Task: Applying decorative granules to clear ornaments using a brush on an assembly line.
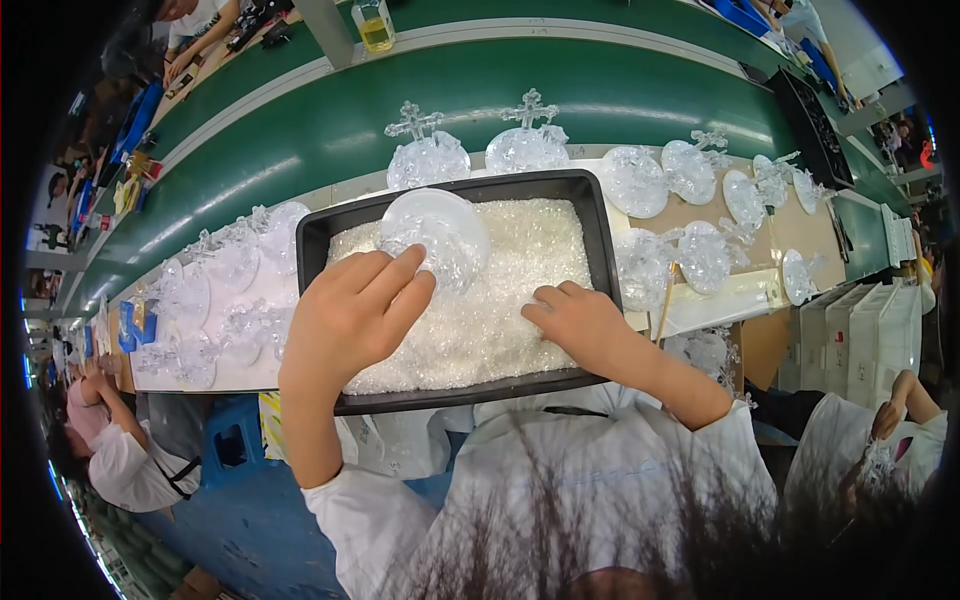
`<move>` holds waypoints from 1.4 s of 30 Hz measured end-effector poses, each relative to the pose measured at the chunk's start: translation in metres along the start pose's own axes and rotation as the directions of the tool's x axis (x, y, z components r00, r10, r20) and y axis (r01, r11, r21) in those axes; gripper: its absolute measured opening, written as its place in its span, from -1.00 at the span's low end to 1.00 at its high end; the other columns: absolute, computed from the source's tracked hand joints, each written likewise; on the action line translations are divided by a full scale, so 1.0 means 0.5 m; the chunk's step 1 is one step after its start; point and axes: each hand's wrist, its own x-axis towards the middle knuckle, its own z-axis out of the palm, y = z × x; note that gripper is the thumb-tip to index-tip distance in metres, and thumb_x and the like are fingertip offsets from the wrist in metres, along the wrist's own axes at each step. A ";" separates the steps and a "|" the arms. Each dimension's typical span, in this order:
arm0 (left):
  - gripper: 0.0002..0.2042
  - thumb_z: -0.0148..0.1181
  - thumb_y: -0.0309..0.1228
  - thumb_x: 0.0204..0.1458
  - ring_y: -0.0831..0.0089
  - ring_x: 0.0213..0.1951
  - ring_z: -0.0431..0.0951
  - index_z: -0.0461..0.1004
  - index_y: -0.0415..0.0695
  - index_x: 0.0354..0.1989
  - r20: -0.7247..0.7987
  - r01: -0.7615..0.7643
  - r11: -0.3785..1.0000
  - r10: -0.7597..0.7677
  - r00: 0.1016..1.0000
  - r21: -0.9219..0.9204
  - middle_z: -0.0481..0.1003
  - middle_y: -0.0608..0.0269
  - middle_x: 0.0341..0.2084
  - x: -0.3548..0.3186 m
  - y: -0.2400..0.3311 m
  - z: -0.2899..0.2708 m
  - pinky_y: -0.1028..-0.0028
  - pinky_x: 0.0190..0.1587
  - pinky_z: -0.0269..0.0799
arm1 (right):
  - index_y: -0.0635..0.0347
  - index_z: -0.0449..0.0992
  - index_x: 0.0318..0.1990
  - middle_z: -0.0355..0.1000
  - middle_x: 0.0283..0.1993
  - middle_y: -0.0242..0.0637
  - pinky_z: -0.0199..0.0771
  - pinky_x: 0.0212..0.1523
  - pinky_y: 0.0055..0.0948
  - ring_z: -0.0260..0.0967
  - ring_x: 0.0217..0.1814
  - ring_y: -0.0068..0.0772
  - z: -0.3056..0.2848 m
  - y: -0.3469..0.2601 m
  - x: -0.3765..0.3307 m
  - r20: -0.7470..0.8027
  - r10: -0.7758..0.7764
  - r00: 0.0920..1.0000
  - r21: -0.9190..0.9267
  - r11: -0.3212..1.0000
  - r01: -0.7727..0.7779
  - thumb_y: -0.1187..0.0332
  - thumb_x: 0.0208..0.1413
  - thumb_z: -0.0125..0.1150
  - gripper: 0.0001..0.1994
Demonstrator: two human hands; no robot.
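A black rectangular tray [455,397] lies in front of me, filled with small glittering clear beads [520,250]. Over the tray's upper left part, my left hand [350,310] grips a round white disc ornament [440,215] by its lower edge. Clear, sparkling material covers the lower part of the disc; my fingers hide some of it. My right hand [580,325] rests at the right side of the beads, fingers bent and tips touching them. What it pinches, if anything, is too small to tell.
Behind the tray stand disc ornaments with clear crosses [530,108]. More clear ornaments [635,182] sit on the right and left [235,262]. A black bin [805,125] and a yellow-liquid bottle [374,25] are farther back. Co-workers sit at both sides; a blue stool [235,435] stands lower left.
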 end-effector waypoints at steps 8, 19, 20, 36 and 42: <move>-0.73 0.29 -0.51 -0.21 0.29 -0.22 0.61 0.52 -0.27 -0.27 0.149 -0.132 0.980 0.111 0.983 0.146 0.57 0.10 -0.10 0.000 0.026 -0.009 0.40 -0.24 0.58 | 0.21 0.60 -0.18 0.55 -0.15 -0.19 0.59 -0.19 -0.26 0.55 -0.17 -0.05 -0.109 0.002 0.051 -0.332 0.019 0.943 0.436 0.889 0.136 0.48 -0.02 0.36 -0.79; -0.77 0.26 -0.48 -0.25 0.37 -0.33 0.56 0.53 -0.28 -0.35 0.167 -0.227 0.959 0.199 0.966 0.171 0.57 0.05 -0.24 0.009 0.002 -0.033 0.49 -0.32 0.55 | 0.12 0.28 0.34 0.26 0.34 0.03 0.43 0.19 -0.07 0.26 0.32 0.19 -0.007 -0.031 0.038 -0.133 0.138 0.981 0.133 0.984 -0.120 0.11 -0.11 0.51 -0.18; -0.77 0.26 -0.48 -0.25 0.37 -0.33 0.56 0.53 -0.28 -0.35 0.170 -0.229 0.958 0.200 0.965 0.171 0.57 0.05 -0.24 0.006 0.001 -0.038 0.49 -0.32 0.55 | 0.12 0.28 0.34 0.26 0.34 0.03 0.43 0.19 -0.07 0.26 0.32 0.19 0.006 -0.035 0.034 -0.135 0.138 0.981 0.136 0.983 -0.120 0.11 -0.11 0.51 -0.18; -0.62 0.16 -0.39 -0.15 0.00 -0.17 0.62 0.63 -0.49 -0.24 0.642 -0.877 0.442 0.621 0.449 0.186 0.59 -0.27 -0.11 0.025 0.023 -0.078 0.16 -0.01 0.56 | 0.15 0.52 0.09 0.47 0.12 -0.06 0.56 0.02 -0.23 0.50 0.04 -0.01 -0.145 -0.039 0.061 -0.385 -0.006 0.923 0.397 0.902 0.172 0.47 -0.09 0.44 -0.51; -0.56 0.14 -0.37 -0.17 -0.06 -0.12 0.63 0.60 -0.54 -0.20 0.617 -0.904 0.369 0.665 0.420 0.217 0.58 -0.30 -0.10 0.017 0.041 -0.062 0.14 -0.02 0.59 | 0.15 0.36 0.28 0.33 0.29 0.03 0.42 0.21 -0.18 0.34 0.28 0.06 -0.141 -0.034 0.091 -0.427 -0.025 0.904 0.382 0.901 0.205 0.34 -0.12 0.51 -0.27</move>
